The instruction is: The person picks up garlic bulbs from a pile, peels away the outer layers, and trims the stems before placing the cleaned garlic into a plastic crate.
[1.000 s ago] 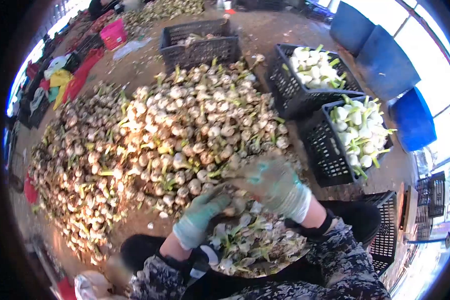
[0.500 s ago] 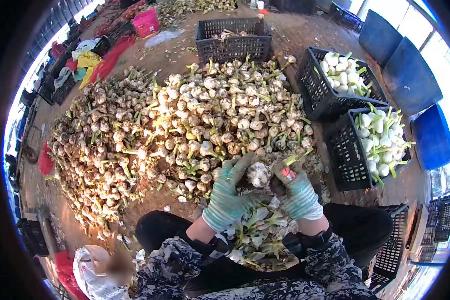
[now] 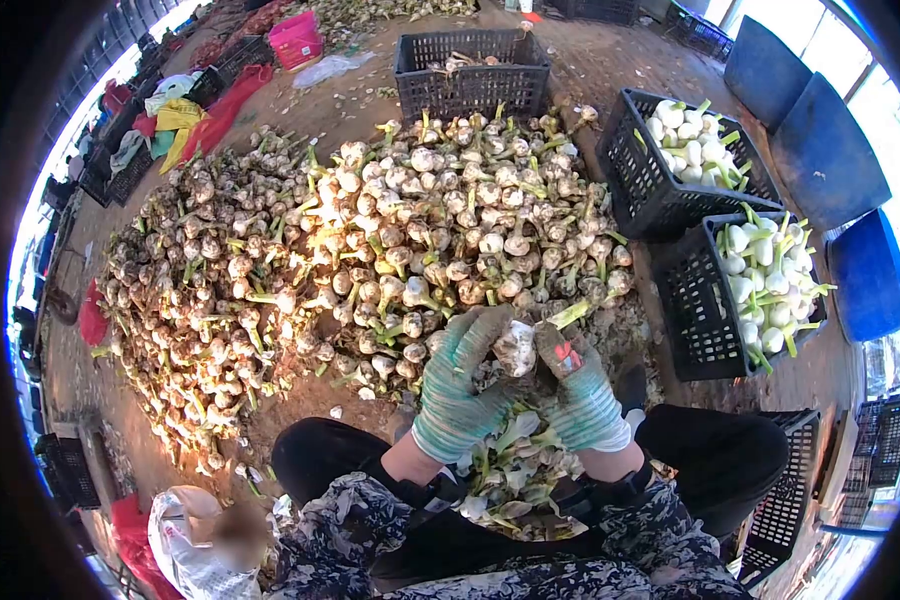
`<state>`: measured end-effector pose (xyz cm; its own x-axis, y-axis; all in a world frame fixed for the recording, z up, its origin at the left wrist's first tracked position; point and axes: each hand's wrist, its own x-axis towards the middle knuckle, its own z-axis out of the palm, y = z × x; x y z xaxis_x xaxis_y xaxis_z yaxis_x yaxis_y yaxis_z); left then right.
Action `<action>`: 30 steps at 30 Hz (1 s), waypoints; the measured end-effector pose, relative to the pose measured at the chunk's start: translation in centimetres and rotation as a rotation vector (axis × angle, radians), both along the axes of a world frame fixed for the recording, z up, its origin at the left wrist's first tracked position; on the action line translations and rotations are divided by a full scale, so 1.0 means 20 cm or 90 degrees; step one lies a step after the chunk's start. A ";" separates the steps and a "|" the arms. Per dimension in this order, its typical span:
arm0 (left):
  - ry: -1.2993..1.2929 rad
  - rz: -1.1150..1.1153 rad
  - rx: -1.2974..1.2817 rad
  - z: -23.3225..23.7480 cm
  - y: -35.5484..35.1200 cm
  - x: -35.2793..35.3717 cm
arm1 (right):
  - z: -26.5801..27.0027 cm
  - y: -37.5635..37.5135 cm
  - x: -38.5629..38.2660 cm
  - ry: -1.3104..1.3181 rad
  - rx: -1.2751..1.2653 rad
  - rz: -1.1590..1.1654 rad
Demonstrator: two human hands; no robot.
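Between my two hands is a garlic bulb (image 3: 516,349), whitish with dirt-stained skin, its green stem (image 3: 570,315) pointing up and right. My left hand (image 3: 462,388), in a green-and-white striped glove, is closed around the bulb's left side. Gripping from the right is my right hand (image 3: 582,392), in a matching soiled glove with a red patch near the fingertips. The undersides of the fingers are hidden. Peeled skins and leaves (image 3: 520,465) lie in a heap below my hands. Just beyond them spreads a large pile of unpeeled garlic (image 3: 410,240).
Two black crates (image 3: 682,300) of cleaned white garlic (image 3: 770,275) stand at the right. Another black crate (image 3: 470,90) sits behind the pile with a few bulbs inside. Blue panels (image 3: 830,150) line the right side. A pink bucket (image 3: 295,40) is at the far left.
The garlic bulb has tilted and turned slightly between my hands. My right hand has shifted a little left and down, closer to the left one. The view has moved slightly.
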<state>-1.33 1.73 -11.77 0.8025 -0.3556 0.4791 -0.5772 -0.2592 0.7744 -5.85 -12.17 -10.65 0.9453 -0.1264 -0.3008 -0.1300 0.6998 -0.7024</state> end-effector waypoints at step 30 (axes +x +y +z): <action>0.846 -0.255 -0.525 0.10 -0.04 0.02 | -0.13 -0.21 -0.07 0.080 -0.068 -0.024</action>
<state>-0.87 0.83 -9.86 0.7082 -0.6451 -0.2868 0.6573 0.4544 0.6012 -7.30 -16.28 -13.29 0.8952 -0.1981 -0.3991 -0.1964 0.6286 -0.7525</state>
